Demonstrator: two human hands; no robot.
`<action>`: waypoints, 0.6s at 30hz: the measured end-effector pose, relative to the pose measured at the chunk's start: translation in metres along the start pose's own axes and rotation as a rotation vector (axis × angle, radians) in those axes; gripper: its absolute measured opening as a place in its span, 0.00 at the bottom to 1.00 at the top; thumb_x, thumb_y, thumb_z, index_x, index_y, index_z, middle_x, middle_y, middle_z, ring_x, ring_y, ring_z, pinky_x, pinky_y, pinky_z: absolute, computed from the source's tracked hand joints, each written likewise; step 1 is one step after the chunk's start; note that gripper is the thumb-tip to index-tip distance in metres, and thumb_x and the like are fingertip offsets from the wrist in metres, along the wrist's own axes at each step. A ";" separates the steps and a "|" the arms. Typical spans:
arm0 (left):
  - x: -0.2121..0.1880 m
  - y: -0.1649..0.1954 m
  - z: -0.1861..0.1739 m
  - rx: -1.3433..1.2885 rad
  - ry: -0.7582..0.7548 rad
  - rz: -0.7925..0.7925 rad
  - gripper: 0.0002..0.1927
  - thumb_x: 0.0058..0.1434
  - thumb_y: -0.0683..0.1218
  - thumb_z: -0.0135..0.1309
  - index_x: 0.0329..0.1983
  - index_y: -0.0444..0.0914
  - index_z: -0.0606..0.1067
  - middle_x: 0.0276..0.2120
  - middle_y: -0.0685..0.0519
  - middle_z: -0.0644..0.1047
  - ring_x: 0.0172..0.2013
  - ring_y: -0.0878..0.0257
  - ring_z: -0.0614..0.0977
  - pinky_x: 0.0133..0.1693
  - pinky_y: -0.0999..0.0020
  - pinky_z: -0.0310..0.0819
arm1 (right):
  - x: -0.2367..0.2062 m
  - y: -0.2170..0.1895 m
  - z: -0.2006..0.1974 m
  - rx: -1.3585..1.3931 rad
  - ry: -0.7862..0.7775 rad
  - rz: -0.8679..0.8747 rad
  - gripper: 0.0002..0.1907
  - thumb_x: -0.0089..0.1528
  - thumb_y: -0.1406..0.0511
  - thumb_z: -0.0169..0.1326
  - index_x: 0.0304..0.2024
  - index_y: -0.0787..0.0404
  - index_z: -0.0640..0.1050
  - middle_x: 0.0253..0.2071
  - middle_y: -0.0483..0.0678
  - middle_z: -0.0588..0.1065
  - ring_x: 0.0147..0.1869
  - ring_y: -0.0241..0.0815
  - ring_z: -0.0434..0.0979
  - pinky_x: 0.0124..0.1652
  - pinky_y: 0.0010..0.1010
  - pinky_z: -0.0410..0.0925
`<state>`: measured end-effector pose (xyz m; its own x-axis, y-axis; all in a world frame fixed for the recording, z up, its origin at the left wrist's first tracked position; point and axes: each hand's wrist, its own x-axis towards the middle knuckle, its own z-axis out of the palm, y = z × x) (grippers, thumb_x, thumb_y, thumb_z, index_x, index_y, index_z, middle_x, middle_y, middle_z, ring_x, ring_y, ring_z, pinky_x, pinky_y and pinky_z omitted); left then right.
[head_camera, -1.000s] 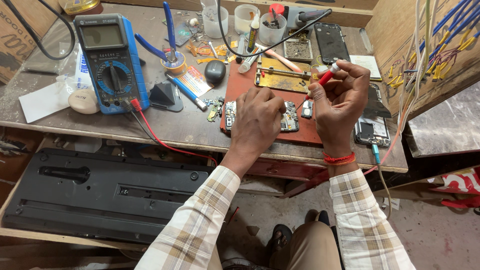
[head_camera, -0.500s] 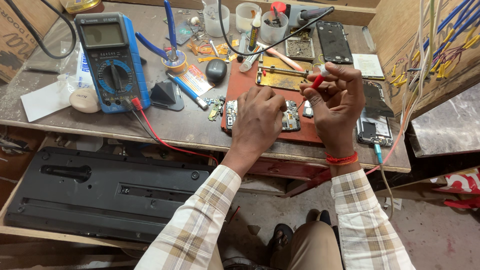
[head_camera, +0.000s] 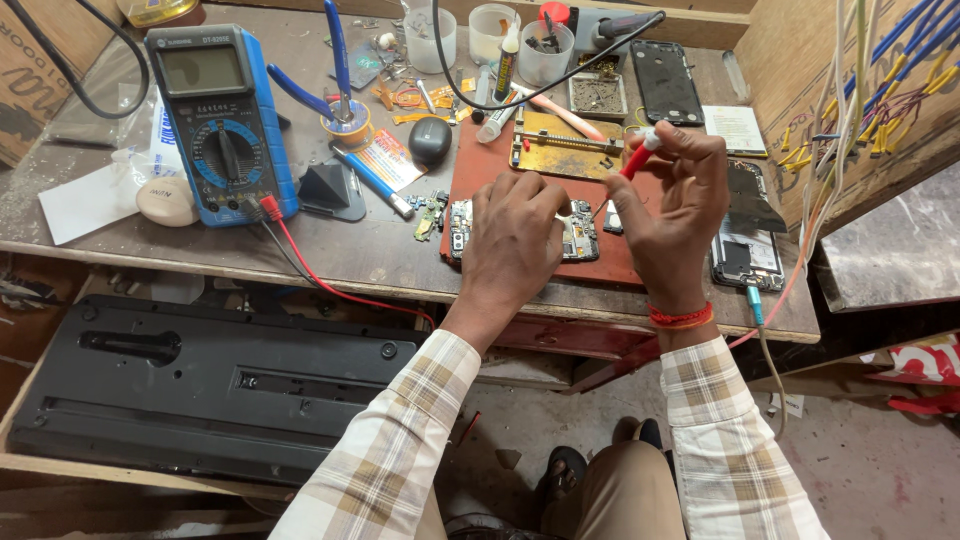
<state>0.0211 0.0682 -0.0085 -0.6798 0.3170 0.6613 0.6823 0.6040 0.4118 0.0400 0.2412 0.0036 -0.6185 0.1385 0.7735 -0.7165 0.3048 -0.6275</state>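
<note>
Left hand (head_camera: 515, 235): palm down at frame centre, fingers curled over and pressing the circuit board (head_camera: 578, 230) on the red mat (head_camera: 480, 160) | Right hand (head_camera: 675, 205): raised at centre right, wrist bent, fingers pinched shut on a red probe (head_camera: 638, 158), tip angled down-left toward the board | Multimeter (head_camera: 220, 120) lay upper left.

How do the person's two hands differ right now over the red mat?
The left hand lies palm-down, pressing on the circuit board; the right hand is raised, pinching a red probe. The right wrist wears a red thread band; the left wrist is bare. Both have plaid sleeves.
</note>
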 end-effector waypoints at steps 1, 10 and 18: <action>0.000 0.000 0.000 -0.002 -0.001 -0.001 0.05 0.57 0.40 0.59 0.36 0.40 0.78 0.36 0.53 0.75 0.46 0.54 0.76 0.53 0.54 0.65 | 0.000 0.001 -0.001 -0.070 -0.015 -0.084 0.29 0.64 0.79 0.68 0.61 0.66 0.66 0.52 0.52 0.69 0.52 0.37 0.75 0.53 0.26 0.74; 0.000 0.000 0.001 0.022 -0.024 -0.020 0.05 0.58 0.40 0.58 0.37 0.40 0.78 0.36 0.54 0.76 0.46 0.56 0.76 0.54 0.54 0.66 | -0.008 0.011 -0.006 0.105 -0.049 0.047 0.20 0.71 0.79 0.59 0.59 0.67 0.64 0.53 0.54 0.74 0.58 0.39 0.80 0.60 0.26 0.76; 0.000 0.001 -0.002 -0.001 -0.010 -0.008 0.05 0.57 0.41 0.60 0.36 0.41 0.79 0.37 0.54 0.76 0.46 0.56 0.77 0.53 0.55 0.65 | -0.006 0.008 -0.005 0.089 -0.006 0.066 0.22 0.70 0.78 0.59 0.61 0.64 0.64 0.51 0.52 0.73 0.53 0.37 0.81 0.51 0.23 0.76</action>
<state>0.0222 0.0675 -0.0070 -0.6878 0.3194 0.6519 0.6771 0.6061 0.4173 0.0396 0.2477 -0.0062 -0.6673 0.1497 0.7296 -0.6995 0.2103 -0.6829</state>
